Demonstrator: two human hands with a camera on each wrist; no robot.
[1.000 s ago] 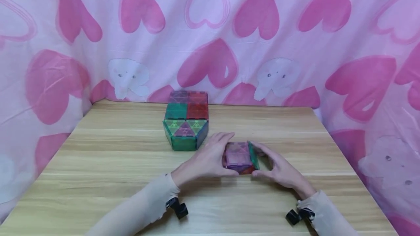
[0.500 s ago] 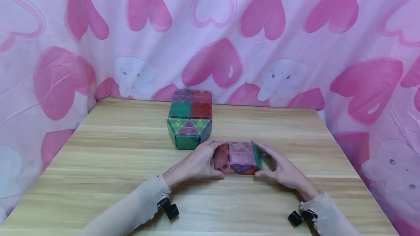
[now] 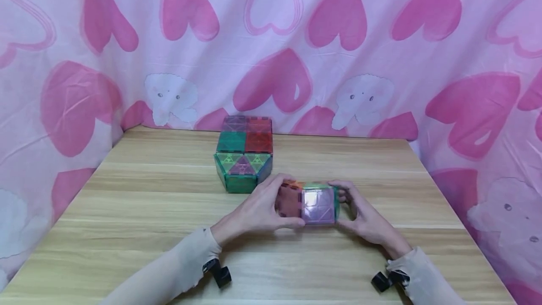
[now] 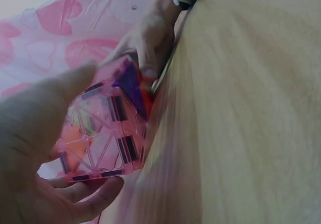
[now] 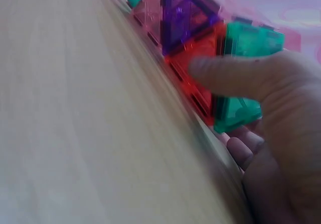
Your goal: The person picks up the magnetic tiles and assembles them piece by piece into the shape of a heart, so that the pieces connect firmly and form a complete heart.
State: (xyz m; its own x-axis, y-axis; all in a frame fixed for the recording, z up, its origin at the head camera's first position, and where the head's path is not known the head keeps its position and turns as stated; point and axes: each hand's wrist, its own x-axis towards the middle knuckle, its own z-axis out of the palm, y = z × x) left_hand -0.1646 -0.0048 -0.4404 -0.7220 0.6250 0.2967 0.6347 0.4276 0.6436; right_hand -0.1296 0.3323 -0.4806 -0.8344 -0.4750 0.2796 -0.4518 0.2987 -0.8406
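Note:
Both hands hold a small box of translucent magnetic tiles (image 3: 318, 206) just above or on the tabletop; I cannot tell which. My left hand (image 3: 256, 208) grips its left end, thumb in front and fingers behind. A pink square tile (image 4: 98, 151) closes that end in the left wrist view. At the other end, my right hand (image 3: 366, 215) holds the box between thumb and fingers. The right wrist view shows its thumb on a red triangular tile (image 5: 200, 98), beside a green tile (image 5: 253, 40) and a purple triangular tile (image 5: 178, 23).
A larger magnetic-tile structure (image 3: 245, 141), green, red, purple and yellow-green, stands behind the left hand near the back of the wooden table (image 3: 161, 192). A pink heart-patterned cloth (image 3: 271, 22) hangs behind and along both sides.
My left hand has slid left, uncovering the box's reddish end. The box has then tipped, so its light purple face turns toward the head camera and orange and green tiles show behind.

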